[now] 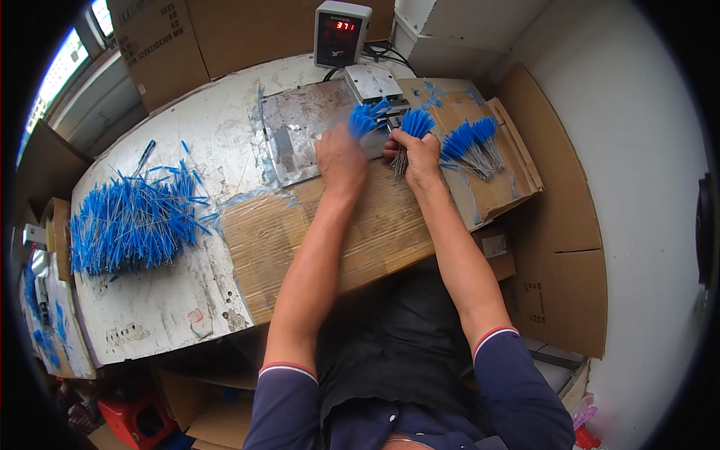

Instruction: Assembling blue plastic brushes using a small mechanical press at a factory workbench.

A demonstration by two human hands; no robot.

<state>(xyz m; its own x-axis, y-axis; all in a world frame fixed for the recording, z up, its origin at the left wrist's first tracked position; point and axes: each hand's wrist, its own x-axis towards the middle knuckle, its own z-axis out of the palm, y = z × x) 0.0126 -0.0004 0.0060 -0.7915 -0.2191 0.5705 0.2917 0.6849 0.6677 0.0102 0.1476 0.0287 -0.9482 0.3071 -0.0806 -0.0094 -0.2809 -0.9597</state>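
Beside the small press [373,81], each hand's grip [339,156] [417,156] clutches blue-tipped wires [415,124], loose pile [131,221] leftward.

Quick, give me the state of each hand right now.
Left hand: closed on a bunch of blue-tipped wires.
Right hand: closed on a second blue-tipped bunch.

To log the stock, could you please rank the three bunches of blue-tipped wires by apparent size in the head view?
1. Loose pile on the table's left: clearly largest.
2. Fanned bundle lying on the cardboard at right.
3. Bunch in the right hand: smallest, though partly hidden by the hand.
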